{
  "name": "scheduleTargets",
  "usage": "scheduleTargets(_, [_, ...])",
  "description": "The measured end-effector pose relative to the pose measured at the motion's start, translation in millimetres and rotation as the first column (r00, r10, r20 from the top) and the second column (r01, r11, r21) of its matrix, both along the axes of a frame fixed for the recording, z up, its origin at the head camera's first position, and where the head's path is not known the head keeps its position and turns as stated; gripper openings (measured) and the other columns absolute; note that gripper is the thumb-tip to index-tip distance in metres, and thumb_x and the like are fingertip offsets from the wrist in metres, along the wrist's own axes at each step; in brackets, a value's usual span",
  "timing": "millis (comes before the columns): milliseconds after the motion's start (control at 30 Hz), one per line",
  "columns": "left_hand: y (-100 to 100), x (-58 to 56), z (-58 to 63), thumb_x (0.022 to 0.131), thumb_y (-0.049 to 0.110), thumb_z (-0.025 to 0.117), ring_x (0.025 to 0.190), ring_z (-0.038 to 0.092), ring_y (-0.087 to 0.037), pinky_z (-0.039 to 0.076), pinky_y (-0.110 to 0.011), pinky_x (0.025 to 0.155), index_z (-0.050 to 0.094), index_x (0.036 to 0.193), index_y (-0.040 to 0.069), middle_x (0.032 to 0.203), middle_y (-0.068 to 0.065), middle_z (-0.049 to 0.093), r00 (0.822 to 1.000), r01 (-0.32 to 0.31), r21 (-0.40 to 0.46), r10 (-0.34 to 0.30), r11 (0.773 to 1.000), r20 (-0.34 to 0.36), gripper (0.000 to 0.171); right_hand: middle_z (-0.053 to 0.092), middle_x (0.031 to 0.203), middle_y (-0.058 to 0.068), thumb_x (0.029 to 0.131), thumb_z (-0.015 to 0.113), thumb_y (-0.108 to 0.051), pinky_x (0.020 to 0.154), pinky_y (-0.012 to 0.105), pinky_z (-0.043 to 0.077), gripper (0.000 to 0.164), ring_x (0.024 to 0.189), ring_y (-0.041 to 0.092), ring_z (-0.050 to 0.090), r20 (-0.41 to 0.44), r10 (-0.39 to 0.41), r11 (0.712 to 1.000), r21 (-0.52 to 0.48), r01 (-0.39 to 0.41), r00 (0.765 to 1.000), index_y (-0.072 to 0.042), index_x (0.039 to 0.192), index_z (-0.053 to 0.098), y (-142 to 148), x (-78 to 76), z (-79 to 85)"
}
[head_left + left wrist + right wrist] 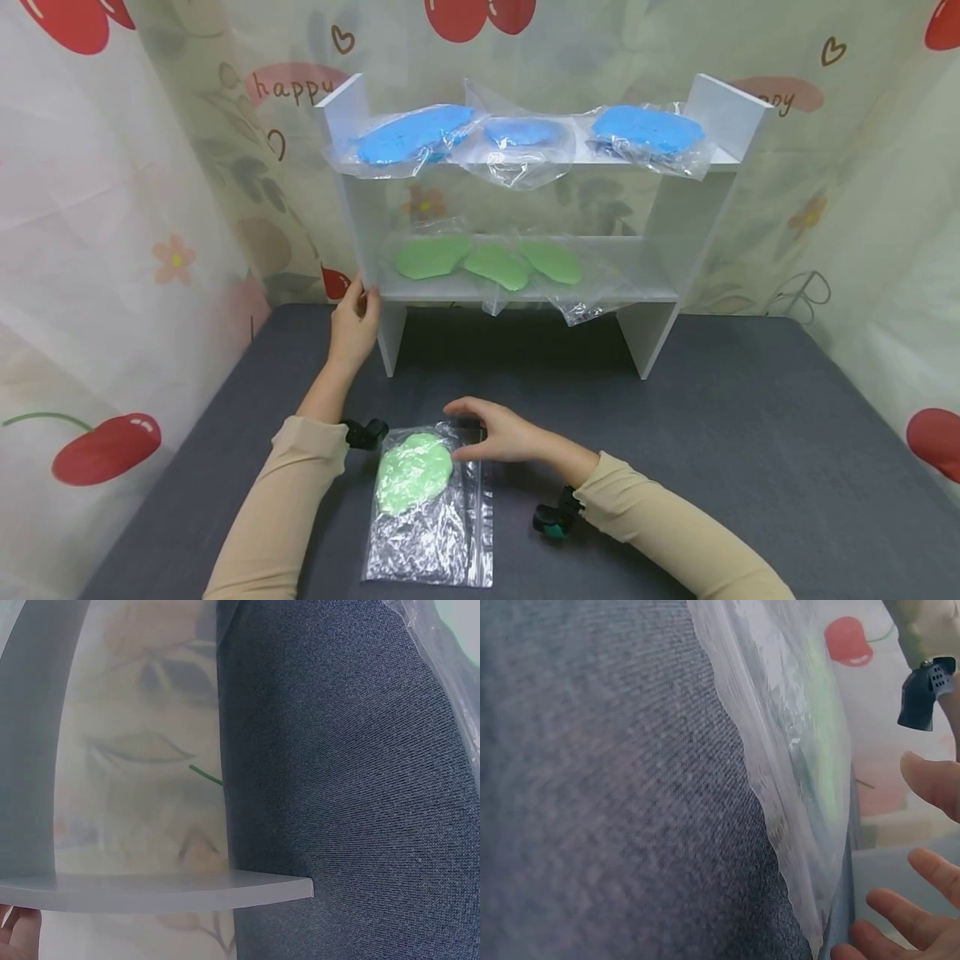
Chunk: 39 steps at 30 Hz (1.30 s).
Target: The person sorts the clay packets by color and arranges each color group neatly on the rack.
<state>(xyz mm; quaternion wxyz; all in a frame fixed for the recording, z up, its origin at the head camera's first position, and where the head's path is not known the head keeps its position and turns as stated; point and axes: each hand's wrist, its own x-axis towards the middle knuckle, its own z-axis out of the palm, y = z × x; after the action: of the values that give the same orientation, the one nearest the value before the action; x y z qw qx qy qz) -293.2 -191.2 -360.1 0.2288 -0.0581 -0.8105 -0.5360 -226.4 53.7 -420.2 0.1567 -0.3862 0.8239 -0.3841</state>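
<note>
My left hand (355, 329) touches the outer left side of a white two-tier shelf (660, 289). In the left wrist view only some fingertips (21, 930) show, against the side panel. Over the upper right part of a clear zip bag (427, 546) on the table is my right hand (502, 432), thumb and fingers spread apart with nothing between them. A light green flat piece (414, 472) lies inside that bag. The right wrist view shows the bag's zip edge beside the spread fingers; whether they touch it, I cannot tell.
Bagged blue pieces (648, 129) line the top tier, and bagged green pieces (431, 257) lie on the lower tier, some bags overhanging the front. The dark table (750, 433) extends to a printed cloth backdrop (847, 167). A thin cord (806, 292) hangs at the right.
</note>
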Motion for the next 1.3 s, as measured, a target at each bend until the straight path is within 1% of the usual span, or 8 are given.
scheduleTargets(400, [0,0.1,-1.2,0.1,0.019,0.04,0.126,0.05,-0.035,0.045,-0.05,0.097,0.037,0.145,0.015,0.142,-0.016,0.046,1.0,-0.003,-0.002,0.003,1.0,0.003,0.045,0.039,0.147,0.012,0.079,0.075,-0.026,0.109,0.048,0.032,0.078,0.138,0.029,0.035,0.006,0.026,0.997,0.069,-0.026,1.0,-0.004,0.143,0.034,-9,-4.0,-3.7])
scheduleTargets(533, [0,0.0,-1.5,0.1,0.02,0.04,0.126,0.049,-0.034,0.046,-0.05,0.097,0.036,0.145,0.016,0.142,-0.015,0.045,1.0,-0.002,-0.005,0.002,1.0,0.009,0.046,0.039,0.147,0.012,0.079,0.075,-0.027,0.109,0.048,0.033,0.079,0.137,0.029,0.035,0.013,0.034,0.995,0.093,-0.035,0.999,-0.004,0.143,0.034,-11,-6.6,-5.7])
scheduleTargets(700, [0,-0.6,-1.1,0.1,0.019,0.04,0.126,0.049,-0.034,0.045,-0.049,0.098,0.036,0.145,0.015,0.142,-0.015,0.045,1.0,-0.003,-0.003,0.003,1.0,0.003,0.046,0.042,0.144,0.013,0.079,0.075,-0.025,0.113,0.051,0.024,0.078,0.134,0.029,0.038,0.019,0.038,0.991,0.127,-0.04,0.999,-0.004,0.143,0.035,-14,-10.1,-7.4])
scheduleTargets(767, [0,-0.5,-0.7,0.099,0.019,0.04,0.126,0.049,-0.034,0.045,-0.049,0.099,0.036,0.145,0.014,0.143,-0.016,0.045,1.0,-0.002,-0.002,0.002,1.0,0.002,0.046,0.043,0.143,0.014,0.078,0.075,-0.025,0.112,0.053,0.023,0.078,0.132,0.03,0.04,0.011,0.033,0.99,0.138,-0.034,0.999,-0.004,0.142,0.035,-16,-10.9,-8.1])
scheduleTargets(900, [0,0.2,0.0,0.099,0.019,0.04,0.126,0.049,-0.034,0.044,-0.048,0.099,0.036,0.145,0.015,0.143,-0.015,0.045,1.0,-0.003,0.001,0.003,1.0,0.007,0.046,0.047,0.138,0.015,0.076,0.077,-0.026,0.108,0.051,0.028,0.08,0.127,0.03,0.043,-0.029,0.027,0.986,0.166,-0.022,0.999,-0.004,0.141,0.037,-20,-10.0,-8.5])
scheduleTargets(1067, [0,0.3,-0.1,0.1,0.02,0.04,0.127,0.048,-0.034,0.044,-0.048,0.1,0.035,0.145,0.015,0.143,-0.014,0.044,1.0,0.003,0.011,-0.003,1.0,0.017,0.046,0.048,0.132,0.013,0.074,0.079,-0.028,0.1,0.047,0.035,0.08,0.122,0.031,0.042,-0.027,-0.011,0.98,0.201,0.016,1.0,-0.01,0.141,0.039,-23,-6.8,-9.6])
scheduleTargets(1200, [-1,-0.4,-0.3,0.1,0.019,0.04,0.127,0.048,-0.034,0.043,-0.049,0.1,0.034,0.146,0.014,0.144,-0.015,0.044,1.0,0.005,0.024,-0.006,1.0,0.026,0.047,0.048,0.126,0.013,0.074,0.079,-0.026,0.091,0.037,0.041,0.079,0.115,0.027,0.044,0.005,-0.021,0.978,0.21,0.02,1.0,-0.012,0.14,0.04,-24,-6.0,-10.4])
scheduleTargets(1300, [-1,-0.4,0.0,0.099,0.018,0.04,0.128,0.047,-0.034,0.043,-0.049,0.1,0.033,0.146,0.013,0.144,-0.015,0.043,0.999,0.008,0.031,-0.009,0.999,0.034,0.047,0.05,0.119,0.012,0.074,0.08,-0.024,0.082,0.029,0.042,0.078,0.103,0.021,0.048,0.034,-0.015,0.978,0.206,0.007,0.999,-0.011,0.14,0.04,-24,-6.9,-10.4])
